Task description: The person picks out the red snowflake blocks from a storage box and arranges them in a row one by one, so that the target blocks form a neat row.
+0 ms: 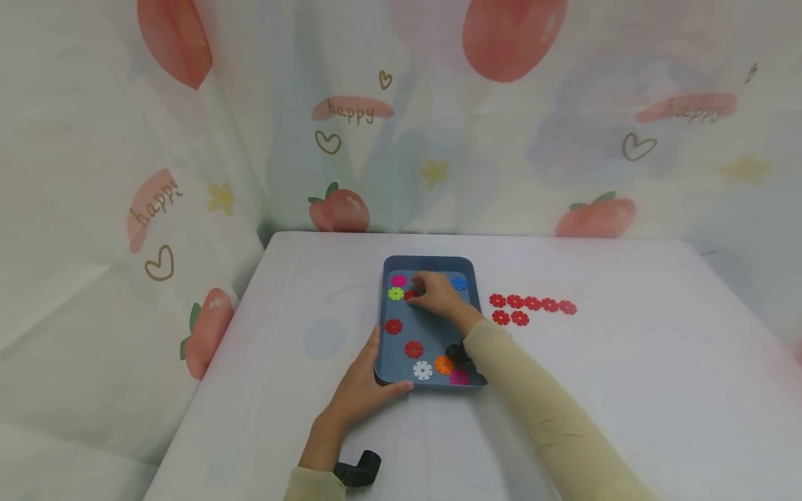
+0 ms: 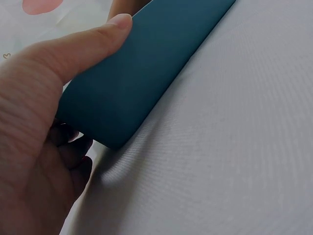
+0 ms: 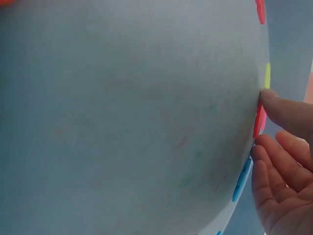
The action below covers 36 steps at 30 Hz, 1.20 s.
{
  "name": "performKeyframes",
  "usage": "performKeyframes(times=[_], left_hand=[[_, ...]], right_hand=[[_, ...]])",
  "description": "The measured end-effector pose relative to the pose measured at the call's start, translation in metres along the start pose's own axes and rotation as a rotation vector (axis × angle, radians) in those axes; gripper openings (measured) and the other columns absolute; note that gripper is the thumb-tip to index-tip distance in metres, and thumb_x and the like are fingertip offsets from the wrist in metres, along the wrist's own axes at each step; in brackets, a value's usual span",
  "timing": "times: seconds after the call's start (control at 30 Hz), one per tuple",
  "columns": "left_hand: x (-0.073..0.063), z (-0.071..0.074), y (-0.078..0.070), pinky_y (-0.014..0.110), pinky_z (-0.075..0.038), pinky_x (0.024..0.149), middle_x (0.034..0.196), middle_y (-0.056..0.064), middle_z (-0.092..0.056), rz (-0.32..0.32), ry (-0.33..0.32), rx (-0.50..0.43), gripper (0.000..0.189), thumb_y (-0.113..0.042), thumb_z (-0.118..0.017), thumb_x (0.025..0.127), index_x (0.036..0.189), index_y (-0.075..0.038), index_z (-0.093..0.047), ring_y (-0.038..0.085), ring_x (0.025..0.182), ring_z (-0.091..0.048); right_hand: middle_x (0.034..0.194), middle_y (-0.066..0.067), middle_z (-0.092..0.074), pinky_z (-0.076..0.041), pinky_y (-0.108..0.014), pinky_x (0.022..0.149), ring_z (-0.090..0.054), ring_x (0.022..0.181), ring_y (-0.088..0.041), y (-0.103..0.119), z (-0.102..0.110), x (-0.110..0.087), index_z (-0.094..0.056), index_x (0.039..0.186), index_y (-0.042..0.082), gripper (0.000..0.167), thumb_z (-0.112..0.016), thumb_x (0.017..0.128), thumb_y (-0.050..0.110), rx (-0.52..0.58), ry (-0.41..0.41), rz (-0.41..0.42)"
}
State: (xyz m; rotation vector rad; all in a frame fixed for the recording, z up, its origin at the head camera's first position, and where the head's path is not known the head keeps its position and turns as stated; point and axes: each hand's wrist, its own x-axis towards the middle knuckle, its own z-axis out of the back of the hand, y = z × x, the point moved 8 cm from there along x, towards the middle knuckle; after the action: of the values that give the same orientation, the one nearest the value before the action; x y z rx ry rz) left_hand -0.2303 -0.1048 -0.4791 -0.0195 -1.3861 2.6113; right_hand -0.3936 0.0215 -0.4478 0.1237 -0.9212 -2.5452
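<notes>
A shallow blue-grey tray (image 1: 418,313) lies on the table with its near left corner in my left hand (image 1: 358,391). The thumb rests along the near rim, while the other fingers bend round the corner in the left wrist view. Over the far part of the tray, my right hand (image 1: 436,295) pinches a red notched disc (image 3: 258,117) by its edges, thumb on one side and fingertips on the other. Close to it lie a yellow-green disc (image 1: 396,293), a pink disc (image 1: 399,280) and a blue disc (image 1: 460,283).
Nearer in the tray are red discs (image 1: 393,326), a white disc (image 1: 422,370), an orange disc (image 1: 444,364) and a magenta disc (image 1: 460,376). Right of the tray, several red discs (image 1: 532,303) lie in two rows on the white table (image 1: 626,362). A printed curtain (image 1: 476,160) hangs behind.
</notes>
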Motion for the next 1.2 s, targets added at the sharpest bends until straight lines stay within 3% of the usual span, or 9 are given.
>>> performKeyframes(times=[0.5,0.8,1.2], left_hand=[[0.000,-0.001,0.001,0.044,-0.030,0.103,0.152,-0.006,-0.013,0.011,0.005,0.007,0.107,-0.051,-0.073,0.071,0.149,-0.015,-0.010,0.016,0.136,-0.017],[0.000,-0.001,0.001,0.044,-0.028,0.104,0.152,-0.005,-0.013,0.003,0.006,0.005,0.107,-0.052,-0.073,0.071,0.149,-0.014,-0.010,0.015,0.135,-0.018],[0.000,-0.001,0.001,0.043,-0.027,0.105,0.151,-0.005,-0.014,0.009,0.006,0.009,0.108,-0.054,-0.072,0.070,0.149,-0.014,-0.010,0.015,0.135,-0.018]], right_hand=[[0.098,-0.015,-0.062,-0.048,-0.036,0.083,-0.056,0.089,-0.026,-0.003,-0.005,0.009,-0.061,0.107,-0.006,0.034,-0.072,0.079,0.008,-0.011,0.041,-0.037],[0.103,-0.016,-0.061,-0.047,-0.037,0.086,-0.056,0.093,-0.027,-0.006,-0.007,0.013,-0.058,0.112,-0.006,0.038,-0.071,0.078,0.005,-0.001,0.068,-0.097],[0.100,-0.016,-0.055,-0.047,-0.038,0.081,-0.052,0.089,-0.027,-0.007,-0.011,0.019,-0.051,0.116,-0.006,0.041,-0.068,0.079,0.002,-0.019,0.183,-0.108]])
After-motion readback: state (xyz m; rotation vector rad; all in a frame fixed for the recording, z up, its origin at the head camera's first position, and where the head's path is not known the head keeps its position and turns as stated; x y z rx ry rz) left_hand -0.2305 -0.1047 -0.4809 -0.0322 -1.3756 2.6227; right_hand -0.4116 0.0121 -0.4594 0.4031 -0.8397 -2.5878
